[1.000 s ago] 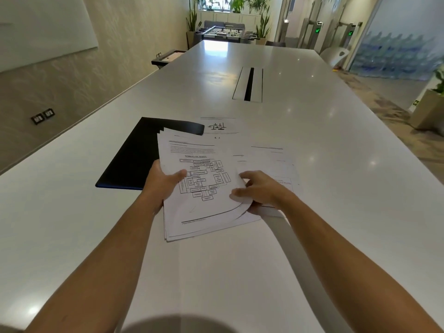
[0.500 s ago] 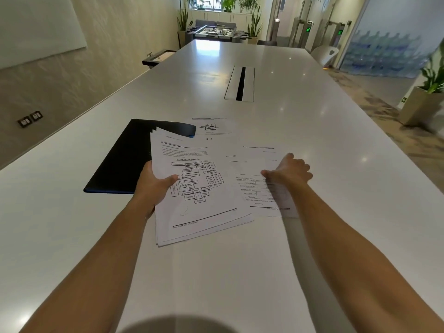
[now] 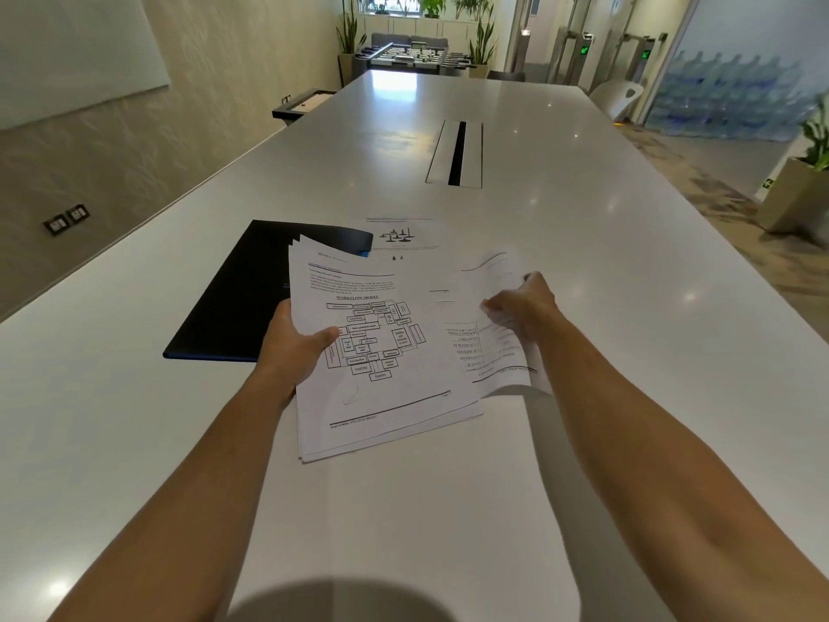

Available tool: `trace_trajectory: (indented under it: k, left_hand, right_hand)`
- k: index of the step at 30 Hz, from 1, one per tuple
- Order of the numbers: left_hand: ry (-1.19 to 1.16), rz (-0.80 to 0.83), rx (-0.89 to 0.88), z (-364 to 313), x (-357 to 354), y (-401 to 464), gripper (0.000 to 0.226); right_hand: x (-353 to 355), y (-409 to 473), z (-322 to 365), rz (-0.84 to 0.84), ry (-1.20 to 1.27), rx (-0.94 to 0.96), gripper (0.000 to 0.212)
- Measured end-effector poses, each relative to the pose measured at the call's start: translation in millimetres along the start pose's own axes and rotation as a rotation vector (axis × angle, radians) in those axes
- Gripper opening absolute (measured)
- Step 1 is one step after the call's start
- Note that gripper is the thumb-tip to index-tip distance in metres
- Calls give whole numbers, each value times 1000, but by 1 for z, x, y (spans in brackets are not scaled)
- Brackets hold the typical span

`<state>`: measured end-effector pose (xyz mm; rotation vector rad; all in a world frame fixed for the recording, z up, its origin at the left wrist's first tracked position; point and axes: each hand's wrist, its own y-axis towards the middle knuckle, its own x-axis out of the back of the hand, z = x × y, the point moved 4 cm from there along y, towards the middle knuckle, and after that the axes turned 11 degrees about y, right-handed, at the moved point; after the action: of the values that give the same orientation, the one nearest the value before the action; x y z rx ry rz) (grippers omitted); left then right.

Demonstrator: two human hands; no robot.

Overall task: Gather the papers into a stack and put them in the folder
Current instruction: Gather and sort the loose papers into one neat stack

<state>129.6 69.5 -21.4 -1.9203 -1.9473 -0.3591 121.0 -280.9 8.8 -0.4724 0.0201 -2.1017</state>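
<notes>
Both bare forearms reach forward over the long glossy white worktop (image 3: 583, 244). The left hand (image 3: 294, 347) grips the left edge of a fanned stack of white printed papers (image 3: 381, 352), thumb lying across the top sheet beside the black workflow diagram and fingers hidden beneath; the stack's far left corner overlaps the flat black folder with a blue edge (image 3: 251, 298), which lies closed on the worktop just left of it. The right hand (image 3: 522, 307) is turned knuckles-up with fingers curled, pinching a loose white sheet with upside-down printed lines (image 3: 493, 347); that sheet is motion-blurred, curls up at its far edge and lifts off the worktop at its near edge, just beside the stack's right side. A single white page with a small balance-scale drawing (image 3: 401, 237) lies flat beyond the stack, next to the folder's far right corner. Compared with half a second ago, the left hand's grip on the stack looks unchanged, while the right hand, then pressed on the loose sheet lying flat, has now raised and bent it. A second ago the right hand sat at the stack's right edge, so it has moved outward to the loose sheet.
</notes>
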Motion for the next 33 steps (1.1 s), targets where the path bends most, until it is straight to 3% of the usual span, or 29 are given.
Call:
trace_trajectory:
  k: [3,5,15,20,28,33]
  left_hand:
    - [5,-2,4,0,0,0,60]
    - [14,-5,3,0,-1,0,59]
    - [8,-5,-4,0,-1,1,58]
    - [9,-4,2,2,0,1,57]
    - [9,4,6,0,0,2,56]
    - [15,18,17,-1,2,2,55]
  right_hand:
    - [-8,4,8,-24,-39,59,87]
    - [-14,8,12,-50,-59,86,95]
    - [-38,25,26,8,-181,-37,91]
    - [-47,29,25,73,-177,-85,78]
    - [-34,25,33,275,22,-74,58]
    - [3,20,54,235,65,25,68]
